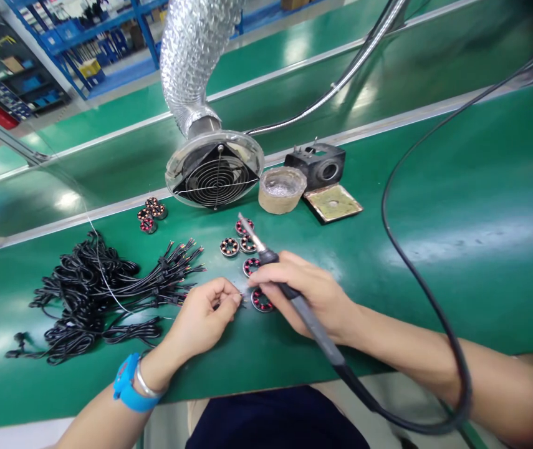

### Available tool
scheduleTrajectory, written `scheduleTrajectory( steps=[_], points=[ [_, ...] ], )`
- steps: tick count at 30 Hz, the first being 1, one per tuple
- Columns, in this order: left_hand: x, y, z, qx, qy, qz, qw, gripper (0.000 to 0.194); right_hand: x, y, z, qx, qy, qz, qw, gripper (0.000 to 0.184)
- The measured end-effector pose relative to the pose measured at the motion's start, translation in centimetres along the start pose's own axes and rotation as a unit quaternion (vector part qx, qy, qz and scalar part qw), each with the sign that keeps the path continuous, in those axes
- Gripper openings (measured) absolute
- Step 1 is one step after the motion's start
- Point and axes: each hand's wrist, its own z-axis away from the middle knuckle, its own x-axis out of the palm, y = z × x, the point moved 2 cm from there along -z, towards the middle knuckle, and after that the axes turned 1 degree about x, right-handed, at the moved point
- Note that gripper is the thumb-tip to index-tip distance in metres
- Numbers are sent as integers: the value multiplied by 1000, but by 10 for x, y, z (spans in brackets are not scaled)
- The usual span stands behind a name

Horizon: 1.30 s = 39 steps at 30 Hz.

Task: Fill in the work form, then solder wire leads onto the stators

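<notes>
My right hand [310, 293] is closed around a black soldering iron [294, 296]; its metal tip points up and left over the bench. My left hand [205, 315] pinches something thin at its fingertips, close to the right hand's fingers; I cannot make out what it is. Just under the two hands lies a round wound coil part [260, 302]. Three more coil parts [240, 243] lie a little farther back. The iron's black cable [416, 274] loops round my right forearm.
A heap of black wire leads [102, 293] lies at the left on the green bench [457, 249]. Three coil parts [150, 213] sit behind it. A fume extractor fan [214, 171] on a foil duct, a solder pot [282, 189] and a black iron stand [317, 165] stand at the back.
</notes>
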Motion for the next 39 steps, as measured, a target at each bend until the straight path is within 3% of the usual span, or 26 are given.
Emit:
scheduleTrajectory(
  steps=[5, 10, 15, 26, 34, 39],
  points=[
    [1, -1, 2, 2, 8, -17, 1000, 23, -21, -18, 19, 57, 68, -42, 995, 41],
    [1, -1, 4, 12, 24, -24, 999, 21, -20, -13, 37, 158, 138, -71, 975, 24],
    [1, 2, 4, 22, 32, -42, 998, 20, -12, -5, 39, 238, 159, -123, 950, 9],
    [2, 0, 5, 31, 35, -55, 997, 19, -15, -8, 37, 230, 120, -114, 959, 10],
    [2, -1, 5, 12, 33, -44, 998, 22, -23, -2, 43, 256, 156, -71, 951, 16],
    [2, 0, 5, 5, 33, -42, 999, 25, -25, 6, 45, 216, 175, -131, 952, 18]
  ],
)
